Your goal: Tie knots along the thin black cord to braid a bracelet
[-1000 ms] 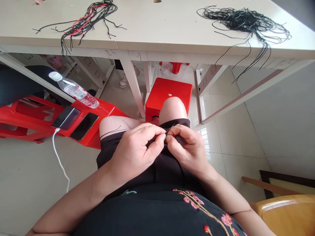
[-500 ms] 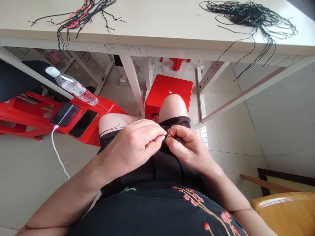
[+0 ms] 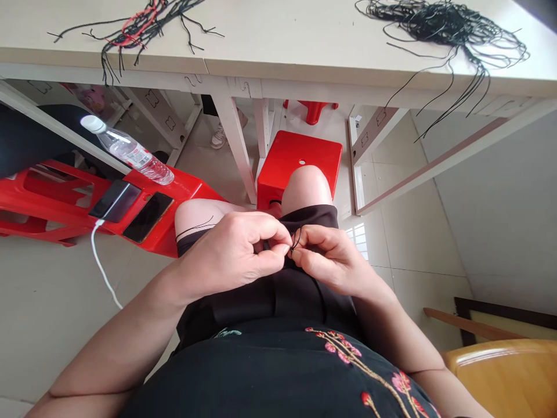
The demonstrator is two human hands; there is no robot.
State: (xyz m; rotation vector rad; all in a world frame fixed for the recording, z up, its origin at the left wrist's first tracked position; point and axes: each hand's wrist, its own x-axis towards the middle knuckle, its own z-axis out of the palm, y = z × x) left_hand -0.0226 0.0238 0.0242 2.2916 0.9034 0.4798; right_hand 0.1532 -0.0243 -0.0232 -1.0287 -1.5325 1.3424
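Above my lap, a thin black cord (image 3: 296, 237) forms a small loop between my two hands. My right hand (image 3: 333, 255) pinches it between thumb and forefinger. The fingers of my left hand (image 3: 243, 249) are also closed in a pinch, their tips at the cord's left side. Much of the cord is hidden behind the fingers. Loose black cord ends (image 3: 200, 225) lie over my left knee, beyond the left hand.
A pale table (image 3: 278, 46) ahead bears black and red cords (image 3: 143, 29) and a tangled black cord bundle (image 3: 439, 26) overhanging its edge. Red stools (image 3: 311, 151) stand below; the left one carries a water bottle (image 3: 134, 154), a phone (image 3: 148, 216) and a cabled black device (image 3: 115, 201).
The left thumb and forefinger have spread a little and shifted slightly left and down. A small cord loop now stands out more at the right fingertips.
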